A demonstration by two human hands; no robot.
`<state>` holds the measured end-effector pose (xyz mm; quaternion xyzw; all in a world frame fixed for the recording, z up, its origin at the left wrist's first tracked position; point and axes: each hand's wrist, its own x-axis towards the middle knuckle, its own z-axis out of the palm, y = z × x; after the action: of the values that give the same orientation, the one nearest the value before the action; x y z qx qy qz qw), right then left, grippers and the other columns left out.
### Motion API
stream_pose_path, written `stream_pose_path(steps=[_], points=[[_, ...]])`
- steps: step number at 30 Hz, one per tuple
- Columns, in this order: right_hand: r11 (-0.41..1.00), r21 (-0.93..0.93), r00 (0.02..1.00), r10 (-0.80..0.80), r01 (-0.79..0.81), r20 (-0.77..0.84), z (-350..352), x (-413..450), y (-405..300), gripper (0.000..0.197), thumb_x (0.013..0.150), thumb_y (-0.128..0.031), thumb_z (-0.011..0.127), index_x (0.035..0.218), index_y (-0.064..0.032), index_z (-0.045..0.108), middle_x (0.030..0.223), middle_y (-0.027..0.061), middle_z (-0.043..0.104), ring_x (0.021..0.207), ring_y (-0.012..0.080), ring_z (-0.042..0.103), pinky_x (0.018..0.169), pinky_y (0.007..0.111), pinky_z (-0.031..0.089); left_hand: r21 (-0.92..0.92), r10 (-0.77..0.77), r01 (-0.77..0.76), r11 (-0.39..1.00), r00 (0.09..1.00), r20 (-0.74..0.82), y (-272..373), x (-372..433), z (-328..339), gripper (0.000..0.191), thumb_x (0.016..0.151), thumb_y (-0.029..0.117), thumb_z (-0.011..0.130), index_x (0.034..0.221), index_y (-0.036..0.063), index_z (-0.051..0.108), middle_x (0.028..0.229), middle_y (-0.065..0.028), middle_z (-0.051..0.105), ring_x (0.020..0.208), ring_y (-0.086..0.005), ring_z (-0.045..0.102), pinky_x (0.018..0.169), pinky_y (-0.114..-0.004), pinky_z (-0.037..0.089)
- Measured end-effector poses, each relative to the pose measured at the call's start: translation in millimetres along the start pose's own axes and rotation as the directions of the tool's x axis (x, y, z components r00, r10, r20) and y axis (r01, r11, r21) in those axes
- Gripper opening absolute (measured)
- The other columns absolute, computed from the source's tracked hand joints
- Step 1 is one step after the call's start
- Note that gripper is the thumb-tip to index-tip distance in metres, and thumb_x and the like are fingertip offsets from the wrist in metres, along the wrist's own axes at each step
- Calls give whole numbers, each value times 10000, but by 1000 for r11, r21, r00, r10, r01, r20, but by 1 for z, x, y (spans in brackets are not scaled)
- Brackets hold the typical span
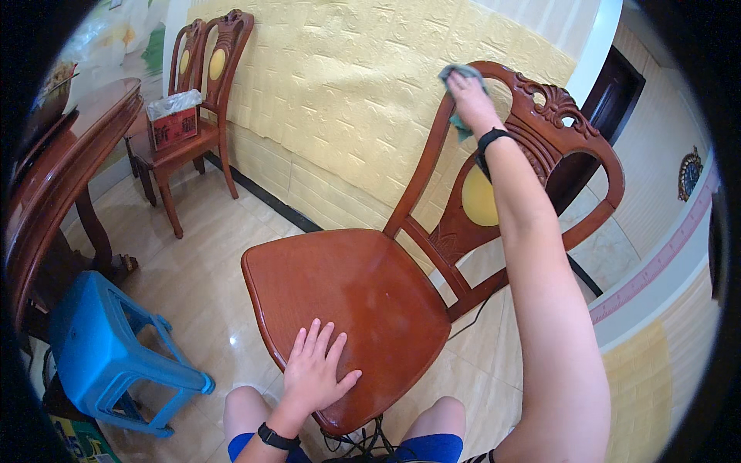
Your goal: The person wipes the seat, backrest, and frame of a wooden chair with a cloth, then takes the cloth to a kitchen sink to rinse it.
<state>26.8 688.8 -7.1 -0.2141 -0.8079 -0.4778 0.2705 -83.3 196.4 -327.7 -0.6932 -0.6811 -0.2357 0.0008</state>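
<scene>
A reddish-brown carved wooden chair [341, 278] stands right in front of me, its backrest to the upper right. My right hand [472, 101] presses a grey-green cloth [461, 131] against the upper left corner of the backrest frame. Part of the cloth is hidden under the fingers. Flat on the near left part of the seat rests my left hand [317, 370], fingers apart, holding nothing. The backrest has a yellow oval panel [479, 197], partly covered by my right forearm, and a carved shell-like crest [558, 104].
A blue plastic stool [98, 347] stands at the left, below a dark wooden table [87, 133]. Farther back, a red box [173, 124] sits on another wooden chair [217, 136] by the yellow brick-patterned wall [347, 98]. Black cords [373, 437] hang beneath the near seat edge.
</scene>
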Motion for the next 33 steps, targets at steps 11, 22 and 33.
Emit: stream_pose_path(steps=[11,22,33], points=[[1000,-13,1000,-12,12,12,7,-29,-4,439,872,-37,467,1297,-93,559,1422,135,475,1281,330,445,1123,449,296,-25,25,-26,999,998,-50,3,2,0,699,841,542,592,1328,44,537,1412,-207,442,1381,-379,324,1161,-497,205],[931,361,787,-190,-45,587,23,-185,-234,264,863,-74,479,1073,-67,639,1186,71,610,1180,237,548,1007,391,450,-35,11,-13,999,999,-53,-5,-6,3,697,857,544,569,1339,42,528,1436,-203,427,1389,-373,316,1168,-487,190],[988,37,968,141,-152,209,20,-15,-37,459,825,-24,540,1270,48,449,1350,280,429,1247,446,435,1050,460,399,-49,-11,10,999,1000,-22,-5,-5,4,717,860,562,555,1360,49,507,1454,-198,402,1408,-365,280,1171,-484,178]])
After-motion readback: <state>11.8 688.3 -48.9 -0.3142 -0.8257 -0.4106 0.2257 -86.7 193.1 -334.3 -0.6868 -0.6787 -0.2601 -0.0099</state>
